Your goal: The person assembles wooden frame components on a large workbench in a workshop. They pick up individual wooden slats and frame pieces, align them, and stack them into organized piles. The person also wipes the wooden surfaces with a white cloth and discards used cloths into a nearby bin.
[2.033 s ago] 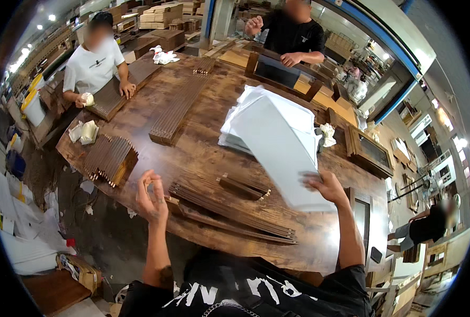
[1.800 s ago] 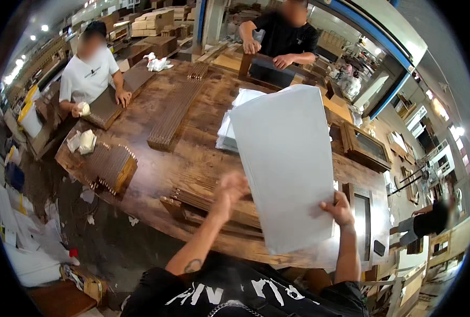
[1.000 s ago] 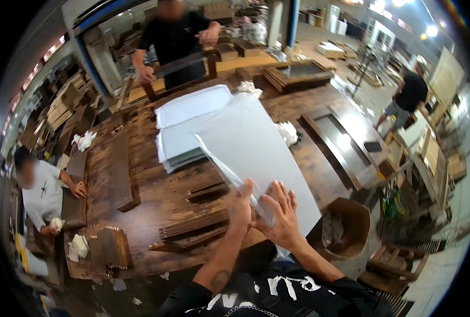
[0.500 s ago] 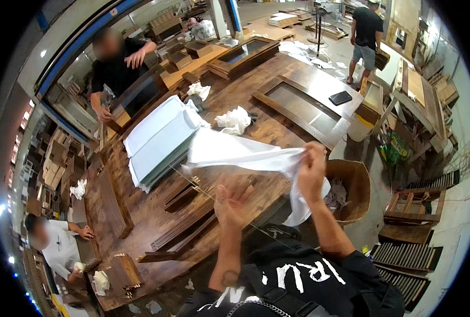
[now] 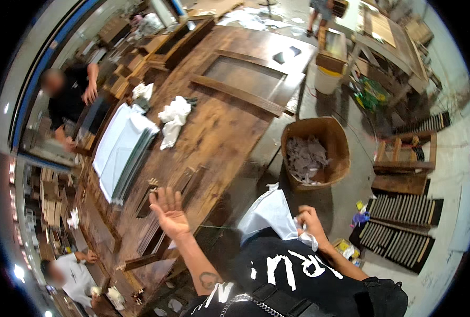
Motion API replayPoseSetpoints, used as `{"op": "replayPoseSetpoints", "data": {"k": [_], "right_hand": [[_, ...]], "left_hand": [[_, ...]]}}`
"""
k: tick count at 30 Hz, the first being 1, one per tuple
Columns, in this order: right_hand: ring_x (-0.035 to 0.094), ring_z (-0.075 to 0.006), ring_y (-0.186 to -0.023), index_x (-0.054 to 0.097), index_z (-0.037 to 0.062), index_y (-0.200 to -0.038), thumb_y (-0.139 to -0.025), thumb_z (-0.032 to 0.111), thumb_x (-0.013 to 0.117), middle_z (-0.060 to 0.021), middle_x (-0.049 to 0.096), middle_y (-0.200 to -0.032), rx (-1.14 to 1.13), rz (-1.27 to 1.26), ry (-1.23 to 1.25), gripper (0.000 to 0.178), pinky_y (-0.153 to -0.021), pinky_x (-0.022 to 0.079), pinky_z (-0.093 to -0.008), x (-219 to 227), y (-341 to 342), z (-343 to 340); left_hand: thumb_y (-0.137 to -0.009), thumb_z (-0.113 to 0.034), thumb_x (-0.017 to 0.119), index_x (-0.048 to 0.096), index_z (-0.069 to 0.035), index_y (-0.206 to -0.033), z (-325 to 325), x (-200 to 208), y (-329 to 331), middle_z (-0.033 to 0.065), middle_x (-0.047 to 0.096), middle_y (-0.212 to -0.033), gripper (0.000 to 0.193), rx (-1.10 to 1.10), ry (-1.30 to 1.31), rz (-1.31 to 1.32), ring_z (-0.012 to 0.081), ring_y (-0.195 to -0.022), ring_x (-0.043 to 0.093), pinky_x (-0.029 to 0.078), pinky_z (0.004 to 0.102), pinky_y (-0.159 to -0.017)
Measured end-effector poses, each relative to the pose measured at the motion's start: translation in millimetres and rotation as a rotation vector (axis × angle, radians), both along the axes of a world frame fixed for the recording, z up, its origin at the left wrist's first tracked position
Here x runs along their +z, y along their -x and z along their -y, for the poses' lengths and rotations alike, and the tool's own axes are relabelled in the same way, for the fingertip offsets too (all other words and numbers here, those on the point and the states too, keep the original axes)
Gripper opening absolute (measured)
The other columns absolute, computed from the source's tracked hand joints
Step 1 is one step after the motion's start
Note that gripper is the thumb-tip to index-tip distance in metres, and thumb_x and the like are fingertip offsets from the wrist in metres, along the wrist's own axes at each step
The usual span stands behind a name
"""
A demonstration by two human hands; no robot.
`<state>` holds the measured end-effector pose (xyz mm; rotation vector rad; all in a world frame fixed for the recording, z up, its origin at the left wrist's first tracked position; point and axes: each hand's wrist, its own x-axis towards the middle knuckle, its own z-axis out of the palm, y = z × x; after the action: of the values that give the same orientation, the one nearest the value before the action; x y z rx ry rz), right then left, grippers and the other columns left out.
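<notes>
My right hand [image 5: 310, 227] is closed on a thin white sheet [image 5: 271, 212], which hangs creased in front of my dark shirt, off the table's near edge. Palm up and fingers spread, my left hand [image 5: 170, 211] is held above the table with nothing in it. Beneath and beside it lie dark wooden strips [image 5: 153, 238]. Beyond that hand stands a stack of glass panes [image 5: 119, 153] topped with a white sheet. Crumpled white paper or cloth [image 5: 174, 117] rests to the right of the stack.
A cardboard box [image 5: 338, 177] with crumpled scraps stands on the floor to the right. A wooden frame [image 5: 240, 95] and a phone [image 5: 286, 55] lie on the wooden table [image 5: 213, 140]. Two people [image 5: 71, 105] [image 5: 76, 277] work at its left side; slatted panels [image 5: 398, 232] lie at right.
My right hand has drawn the white sheet away from the glass stack and back toward my body. My left hand has moved left, fingers spread. The view has turned right.
</notes>
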<state>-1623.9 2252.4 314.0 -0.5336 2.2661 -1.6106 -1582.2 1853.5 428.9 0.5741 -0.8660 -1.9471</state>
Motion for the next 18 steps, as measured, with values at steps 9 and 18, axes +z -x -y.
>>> {"op": "replayPoseSetpoints", "data": {"k": [9, 18], "right_hand": [[0.042, -0.0298, -0.129, 0.056, 0.004, -0.124, -0.095, 0.057, 0.048, -0.0177, 0.048, -0.135, 0.558, 0.417, 0.162, 0.061, -0.106, 0.031, -0.0447, 13, 2, -57], [0.063, -0.042, -0.092, 0.061, 0.0036, -0.1, -0.079, 0.008, 0.068, -0.0219, 0.056, -0.11, -0.151, -0.065, -0.275, 0.022, -0.073, 0.052, -0.0411, -12, 24, -17]], "left_hand": [[-0.098, -0.037, 0.055, 0.032, -0.007, -0.147, -13, 3, 11, 0.0189, 0.05, -0.14, 0.063, 0.011, 0.121, 0.066, 0.0314, -0.125, 0.054, 0.054, 0.0443, -0.101], [-0.1, -0.04, 0.05, 0.032, -0.01, -0.149, -17, 7, 14, 0.017, 0.045, -0.145, 0.06, -0.007, 0.153, 0.074, 0.0306, -0.129, 0.05, 0.052, 0.0423, -0.104]]}}
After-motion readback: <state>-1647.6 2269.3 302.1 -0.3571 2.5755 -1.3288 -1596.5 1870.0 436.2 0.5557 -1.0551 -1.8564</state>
